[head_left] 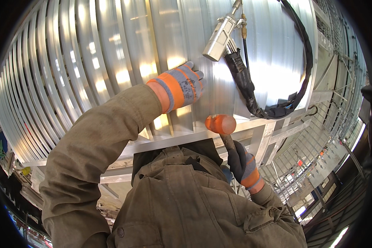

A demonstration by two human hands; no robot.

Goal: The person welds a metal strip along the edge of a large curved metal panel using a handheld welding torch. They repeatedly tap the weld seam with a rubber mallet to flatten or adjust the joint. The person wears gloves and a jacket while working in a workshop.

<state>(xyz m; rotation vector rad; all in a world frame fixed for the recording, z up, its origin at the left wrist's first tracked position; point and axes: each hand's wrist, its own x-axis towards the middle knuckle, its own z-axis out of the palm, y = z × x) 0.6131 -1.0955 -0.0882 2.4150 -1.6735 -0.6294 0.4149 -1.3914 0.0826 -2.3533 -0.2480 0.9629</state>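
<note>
My left hand (pixel 181 86), in a grey and orange glove, rests on the ribbed, shiny metal panel (pixel 169 29). Its fingers are bent downward and pressed together against a raised rib; the fingertips are hidden, so what they hold, if anything, does not show. Near the panel's front edge, my right hand (pixel 244 165), gloved alike, is closed round the dark handle of a mallet (pixel 221 124). The mallet's orange head points up and sits just over the front edge rail (pixel 173 140). A silver gun-shaped tool (pixel 220 39) lies on the panel beyond my left hand.
A thick black cable (pixel 308 53) runs from the silver tool and loops over the panel's right side. Metal framework (pixel 273 136) shows under the right edge. Wire mesh and racks (pixel 339 95) stand at the right. The panel's ribs (pixel 33 82) continue far left.
</note>
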